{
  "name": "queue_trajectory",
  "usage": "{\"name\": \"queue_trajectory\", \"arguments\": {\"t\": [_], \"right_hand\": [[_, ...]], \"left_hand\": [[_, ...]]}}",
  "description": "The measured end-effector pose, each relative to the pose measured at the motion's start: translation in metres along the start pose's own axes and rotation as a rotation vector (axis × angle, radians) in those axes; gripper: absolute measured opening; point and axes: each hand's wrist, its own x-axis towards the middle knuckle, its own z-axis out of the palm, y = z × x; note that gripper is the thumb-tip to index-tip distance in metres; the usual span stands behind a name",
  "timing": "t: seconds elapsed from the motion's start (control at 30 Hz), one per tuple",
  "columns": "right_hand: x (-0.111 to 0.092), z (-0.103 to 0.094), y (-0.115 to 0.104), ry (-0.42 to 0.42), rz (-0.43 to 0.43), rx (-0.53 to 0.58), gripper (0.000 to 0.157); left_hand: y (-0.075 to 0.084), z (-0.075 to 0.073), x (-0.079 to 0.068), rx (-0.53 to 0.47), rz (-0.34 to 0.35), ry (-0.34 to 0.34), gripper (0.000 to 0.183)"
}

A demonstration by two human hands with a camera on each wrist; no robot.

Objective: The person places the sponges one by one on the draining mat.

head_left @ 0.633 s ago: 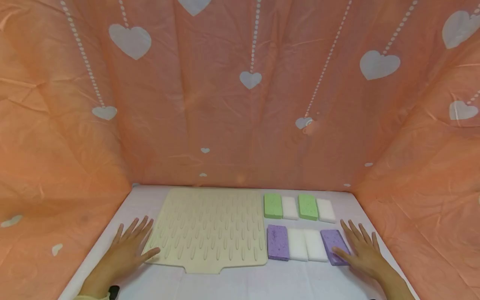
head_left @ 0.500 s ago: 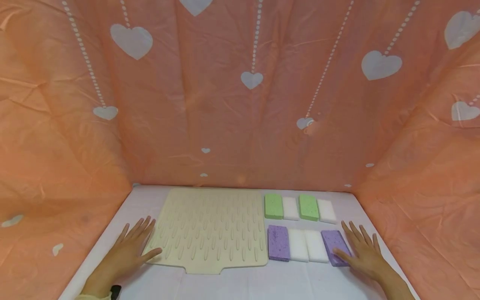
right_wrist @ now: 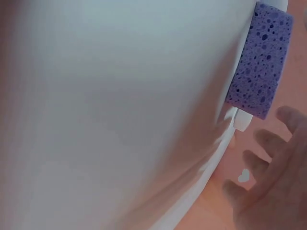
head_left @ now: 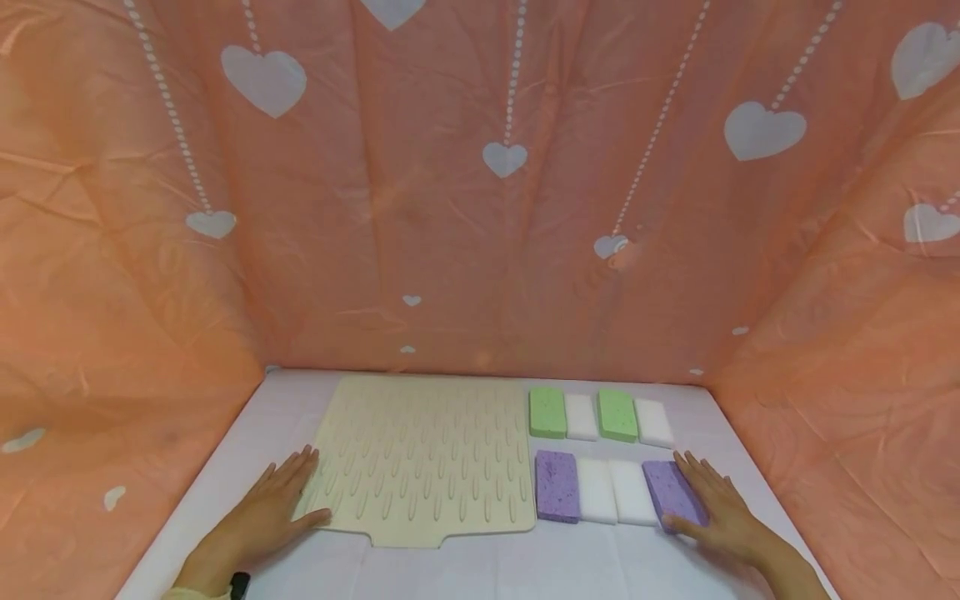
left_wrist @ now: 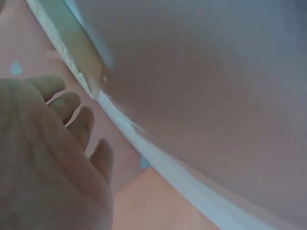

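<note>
1. Head: high before the ridged mat [head_left: 423, 467], facing forward and down, farthest off.
2. Left wrist: left of the mat, close, facing along the fingers [left_wrist: 82, 127].
3. Right wrist: right of the mat, likewise close, sharing a purple sponge [right_wrist: 261, 62] with head.

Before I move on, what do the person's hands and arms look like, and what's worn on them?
Both the left hand and right hand are bare: no gloves or rings show. At the left wrist are a pale cream cuff and a small black item, too cut off to identify. No sleeve shows on the right forearm.
</note>
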Motion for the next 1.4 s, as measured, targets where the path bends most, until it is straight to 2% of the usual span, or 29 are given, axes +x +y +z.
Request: {"name": "queue_trajectory", "arguments": {"t": [0.23,0.43,0.73,1.07,1.4], "right_hand": [[0.003,0.004,0.003,0.005,-0.051,0.022,0.101],[0.006,0.002,0.002,-0.035,-0.036,0.067,0.106],[0.007,0.001,0.002,-0.029,-0.084,0.053,0.111],[0.007,-0.007,0.001,-0.145,-0.011,0.103,0.123],[0.011,-0.018,0.003,-0.226,-0.012,-0.017,0.113]], "left_hand": [[0.002,0.001,-0.001,-0.033,-0.041,-0.054,0.100],[0.003,0.000,-0.003,-0.052,-0.057,-0.078,0.103],[0.003,0.002,-0.002,-0.071,-0.092,-0.115,0.110],[0.001,0.001,0.001,-0.068,-0.128,-0.167,0.117],[0.000,0.001,0.000,-0.084,-0.134,-0.156,0.121]]}}
